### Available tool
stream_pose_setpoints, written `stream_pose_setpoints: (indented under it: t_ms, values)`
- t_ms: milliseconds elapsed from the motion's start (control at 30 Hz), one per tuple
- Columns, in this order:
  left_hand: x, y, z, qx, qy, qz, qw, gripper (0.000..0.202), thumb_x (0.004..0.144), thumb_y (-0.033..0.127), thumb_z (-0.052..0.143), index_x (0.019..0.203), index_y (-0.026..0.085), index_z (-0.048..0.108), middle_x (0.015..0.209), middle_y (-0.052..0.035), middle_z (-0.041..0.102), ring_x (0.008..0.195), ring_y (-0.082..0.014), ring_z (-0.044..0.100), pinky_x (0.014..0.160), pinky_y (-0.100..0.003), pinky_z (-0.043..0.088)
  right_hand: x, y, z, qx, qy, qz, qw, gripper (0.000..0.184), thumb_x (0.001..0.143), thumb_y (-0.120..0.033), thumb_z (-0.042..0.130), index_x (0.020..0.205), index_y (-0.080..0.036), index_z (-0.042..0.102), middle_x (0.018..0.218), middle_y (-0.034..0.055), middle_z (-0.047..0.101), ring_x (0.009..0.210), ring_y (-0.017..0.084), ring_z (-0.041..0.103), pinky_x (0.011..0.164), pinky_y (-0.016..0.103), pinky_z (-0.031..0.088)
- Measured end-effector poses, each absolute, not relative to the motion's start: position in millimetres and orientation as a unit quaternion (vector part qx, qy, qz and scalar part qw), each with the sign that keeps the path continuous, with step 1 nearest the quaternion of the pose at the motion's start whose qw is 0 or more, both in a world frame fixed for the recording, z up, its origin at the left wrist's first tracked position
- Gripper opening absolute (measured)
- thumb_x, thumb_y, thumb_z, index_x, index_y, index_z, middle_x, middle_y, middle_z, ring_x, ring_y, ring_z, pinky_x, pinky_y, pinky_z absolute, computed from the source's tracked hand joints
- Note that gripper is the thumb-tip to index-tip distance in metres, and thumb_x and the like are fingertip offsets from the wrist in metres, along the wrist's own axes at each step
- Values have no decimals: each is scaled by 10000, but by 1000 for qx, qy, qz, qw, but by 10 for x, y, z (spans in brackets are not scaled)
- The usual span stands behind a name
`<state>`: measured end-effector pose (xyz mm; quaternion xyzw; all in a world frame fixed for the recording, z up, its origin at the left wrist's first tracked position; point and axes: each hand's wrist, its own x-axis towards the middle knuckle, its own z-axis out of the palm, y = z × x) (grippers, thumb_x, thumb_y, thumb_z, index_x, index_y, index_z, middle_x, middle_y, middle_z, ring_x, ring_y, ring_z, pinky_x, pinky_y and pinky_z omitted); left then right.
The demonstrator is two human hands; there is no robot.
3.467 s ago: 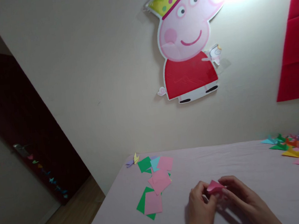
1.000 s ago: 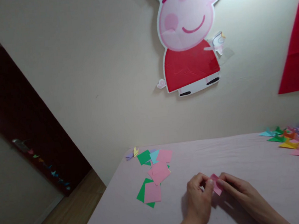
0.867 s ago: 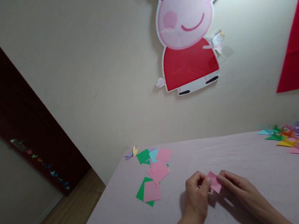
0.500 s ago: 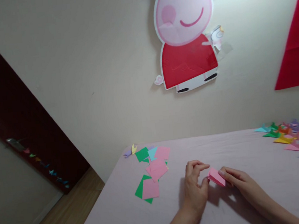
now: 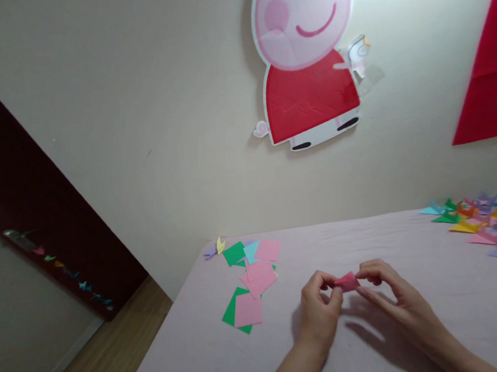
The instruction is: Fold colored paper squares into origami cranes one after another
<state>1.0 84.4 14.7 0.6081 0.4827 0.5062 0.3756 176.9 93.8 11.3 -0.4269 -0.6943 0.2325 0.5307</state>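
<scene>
A small folded piece of pink paper [image 5: 346, 283] is held up just above the table between my two hands. My left hand [image 5: 320, 308] pinches its left end between thumb and fingers. At the right end, the thumb and index finger of my right hand [image 5: 395, 295] touch the paper's edge from below and above, with a small gap between the two fingertips. The fingers partly cover both ends of the paper.
Pink, green and light-blue paper squares [image 5: 248, 309] lie loosely to the left on the pink cloth-covered table [image 5: 194, 345]. Yellow and purple folded pieces [image 5: 220, 246] sit at the far left corner. Rows of colourful folded paper figures [image 5: 480, 238] stand at the right, near the wall.
The pink paper has turned to lie more level and moved slightly left. My left hand has closed on its left end, and my right hand's grip has shifted to its right edge.
</scene>
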Motion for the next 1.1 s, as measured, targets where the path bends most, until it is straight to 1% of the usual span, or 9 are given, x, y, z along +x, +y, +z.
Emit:
stream_pose_setpoints:
  t_ms: [100,200,267,367,500,633,767,900,1100]
  values:
    - [19,816,182,623,470,505,367,102,774,123,546,804,178,626,783,11,626,766,-149,566,691,-238,410,1769,955,54,-413,-706,216,533,177,848,-435,639,886,-262,633,844,23,627,781,206,570,695,297,488]
    - [26,790,211,635,475,497,351,95,774,113,553,789,181,618,776,13,623,756,-151,571,664,-237,398,1763,962,26,-422,-694,203,547,156,839,-384,661,916,-263,599,805,-3,609,735,188,560,674,282,486]
    - [29,783,219,639,484,492,340,96,776,105,556,785,184,610,774,13,620,752,-154,571,663,-241,396,1755,952,35,-411,-704,203,543,132,847,-352,656,925,-263,598,818,-3,618,748,187,568,683,281,488]
    - [34,786,218,643,491,490,323,115,777,82,551,784,186,601,787,6,623,777,-163,575,701,-255,405,1740,922,72,-381,-732,223,519,72,878,-321,625,919,-262,621,845,11,643,792,194,594,713,291,499]
    - [41,793,205,653,492,485,312,137,777,63,547,805,189,595,821,-3,626,814,-173,578,713,-262,406,1732,903,117,-367,-751,236,496,89,899,-319,607,944,-262,660,850,27,668,813,209,608,721,312,508]
    - [44,788,191,662,480,483,313,158,776,42,547,804,193,584,821,3,617,825,-168,577,735,-259,407,1750,914,142,-345,-774,200,492,104,917,-292,589,926,-285,693,828,23,681,825,218,600,744,330,494]
    - [45,786,179,668,471,484,314,111,810,83,591,807,194,589,817,8,618,830,-167,578,753,-260,408,1768,914,144,-333,-777,180,502,110,921,-259,585,924,-293,690,868,21,690,859,212,607,769,319,496]
    - [50,787,183,663,478,480,318,91,831,102,607,809,190,603,814,9,625,807,-161,576,727,-254,407,1763,907,135,-332,-773,189,506,100,926,-266,584,887,-284,674,850,16,678,848,202,612,757,303,501]
    - [54,780,193,659,478,481,325,104,839,100,606,784,189,606,792,15,628,778,-150,579,683,-241,406,1742,916,133,-337,-760,217,512,125,925,-334,591,835,-264,642,815,18,670,819,204,616,737,306,507]
